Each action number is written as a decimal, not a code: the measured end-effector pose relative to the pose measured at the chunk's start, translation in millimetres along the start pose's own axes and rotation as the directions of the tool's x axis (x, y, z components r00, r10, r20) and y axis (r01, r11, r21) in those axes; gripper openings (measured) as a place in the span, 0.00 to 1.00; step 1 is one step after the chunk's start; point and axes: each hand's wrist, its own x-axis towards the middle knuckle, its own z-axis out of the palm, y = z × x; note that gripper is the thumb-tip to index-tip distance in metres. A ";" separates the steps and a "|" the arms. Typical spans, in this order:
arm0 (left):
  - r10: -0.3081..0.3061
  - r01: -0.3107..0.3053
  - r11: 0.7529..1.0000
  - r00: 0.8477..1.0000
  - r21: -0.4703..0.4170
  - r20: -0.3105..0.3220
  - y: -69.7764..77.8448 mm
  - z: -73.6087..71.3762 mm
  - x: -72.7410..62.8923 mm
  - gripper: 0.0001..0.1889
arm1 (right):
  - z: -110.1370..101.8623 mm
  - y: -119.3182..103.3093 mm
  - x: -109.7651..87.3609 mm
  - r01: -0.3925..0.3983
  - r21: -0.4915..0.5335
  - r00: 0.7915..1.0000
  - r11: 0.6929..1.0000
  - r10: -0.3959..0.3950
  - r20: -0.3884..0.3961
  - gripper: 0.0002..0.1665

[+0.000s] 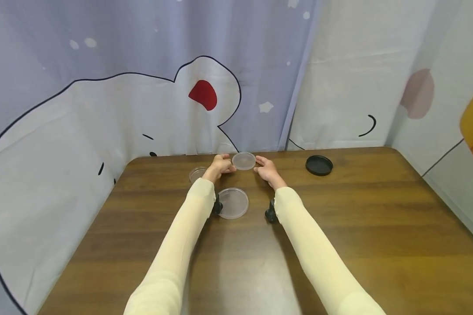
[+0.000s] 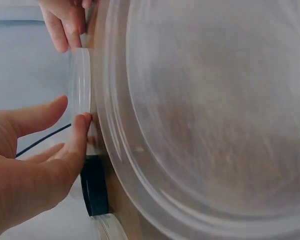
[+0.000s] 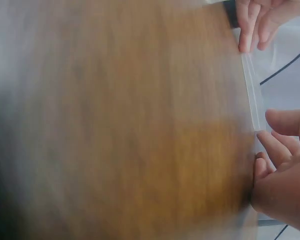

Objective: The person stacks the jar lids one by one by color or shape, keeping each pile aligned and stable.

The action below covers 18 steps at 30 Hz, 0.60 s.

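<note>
Dish (image 1: 244, 161), clear, btwn L fingers (image 2: 76, 142) & R fingers (image 3: 274, 149), tips at rim, both spread.

Left grip (image 1: 220, 166) at left edge of small clear dish (image 1: 243, 161); right grip (image 1: 267, 171) at its right edge | larger clear dish (image 1: 234, 203) nearer the person | third clear dish (image 1: 196, 175) partly hidden by left arm | black round dish (image 1: 319, 165) farther right | wooden counter (image 1: 362, 245), patterned curtain (image 1: 142, 39) behind
</note>
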 end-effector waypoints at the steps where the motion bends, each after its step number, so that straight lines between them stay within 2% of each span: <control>1: 0.003 -0.003 1.000 1.000 -0.004 0.001 -1.2 -0.6 -0.3 0.44 | 0.0 5.4 4.2 0.010 0.005 1.000 1.000 -0.010 -0.006 0.35; 3: -0.011 0.012 1.000 1.000 -0.021 0.011 -0.5 -1.2 -2.9 0.42 | -0.3 12.8 11.7 0.019 0.013 1.000 1.000 -0.018 -0.025 0.36; 5: -0.008 0.009 1.000 1.000 -0.025 0.012 -0.4 -1.1 -5.5 0.41 | 0.2 11.4 8.3 0.014 0.039 0.998 0.999 -0.012 -0.055 0.35; 6: -0.007 0.007 1.000 1.000 -0.028 0.010 1.2 -0.7 -9.4 0.40 | -0.1 8.6 3.9 0.017 0.048 0.998 0.999 -0.014 -0.067 0.35; 7: -0.017 0.018 0.999 1.000 -0.036 0.009 3.9 -0.4 -14.4 0.40 | 0.1 -4.2 -8.6 -0.019 0.043 0.997 0.999 0.022 -0.079 0.34; 8: -0.012 0.012 0.999 1.000 -0.035 0.002 6.3 0.8 -18.5 0.39 | -0.4 -11.1 -16.2 -0.022 0.049 0.995 0.999 0.026 -0.091 0.32; 9: 0.003 -0.003 0.999 1.000 -0.046 0.002 1.9 -0.5 -10.8 0.39 | -0.9 -15.7 -22.5 -0.014 0.067 0.994 0.998 0.021 -0.107 0.31; 10: 0.014 -0.015 0.999 1.000 -0.049 -0.005 3.3 0.8 -13.7 0.38 | -1.7 -18.5 -26.8 -0.008 0.081 0.993 0.997 0.018 -0.120 0.30; 11: 0.000 -0.001 0.999 1.000 -0.054 -0.015 4.0 2.1 -14.2 0.37 | -2.4 -19.8 -29.4 -0.003 0.091 0.991 0.996 0.015 -0.131 0.29; 12: 0.008 -0.008 0.998 1.000 -0.068 -0.012 1.4 1.7 -10.5 0.37 | -3.1 -20.0 -31.1 0.007 0.096 0.990 0.995 0.006 -0.139 0.29; 13: 0.007 -0.008 0.997 1.000 -0.080 -0.011 -4.1 0.8 -0.9 0.37 | -3.5 -19.4 -31.4 0.014 0.108 0.989 0.994 0.002 -0.148 0.28; 15: 0.017 -0.018 0.995 1.000 -0.097 -0.008 -20.7 -2.4 27.6 0.37 | -3.5 -15.3 -27.9 0.017 0.122 0.986 0.992 0.004 -0.167 0.28; 16: 0.018 -0.019 0.995 1.000 -0.103 -0.005 -22.1 -2.7 30.0 0.37 | -3.6 -14.9 -27.8 0.018 0.125 0.985 0.992 0.004 -0.173 0.28; 18: 0.022 -0.021 0.993 1.000 -0.120 0.006 -35.5 -7.1 53.7 0.38 | -3.4 -13.7 -27.3 0.021 0.127 0.984 0.992 0.002 -0.178 0.28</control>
